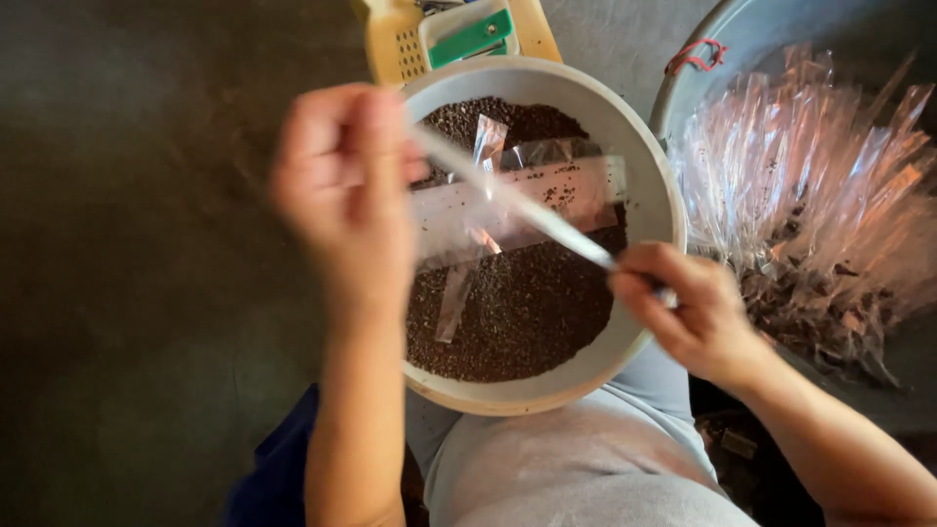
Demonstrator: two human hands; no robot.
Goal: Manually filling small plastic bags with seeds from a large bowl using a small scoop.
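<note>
Blurred and closest to the lens, the left hand [342, 190] is raised above the bowl with its fingers pinched shut on one end of a narrow clear plastic sleeve [512, 210]. That sleeve runs as a taut strip, slanting down to the right hand [683, 307], which is closed on its other end at the bowl's right rim.

Going by size: a wide metal tub [756, 29] fills the upper right, heaped with clear filled packets [810, 205] that hold dark material at their lower ends. Next comes the round white bowl [644, 185], resting on the person's lap over light grey cloth [576, 459] and partly filled with dark brown seed-like grains [527, 312]. On the grains lie a few loose empty sleeves [547, 195]; one broad one lies crosswise with a few grains inside, and thinner ones lie tilted beside it. Behind the bowl, touching its far rim, sits a small yellow scale [400, 44] with a green-and-white object [473, 34] on top. A red loop [695, 57] hangs at the tub's rim. Dark floor [137, 293] spreads to the left.
</note>
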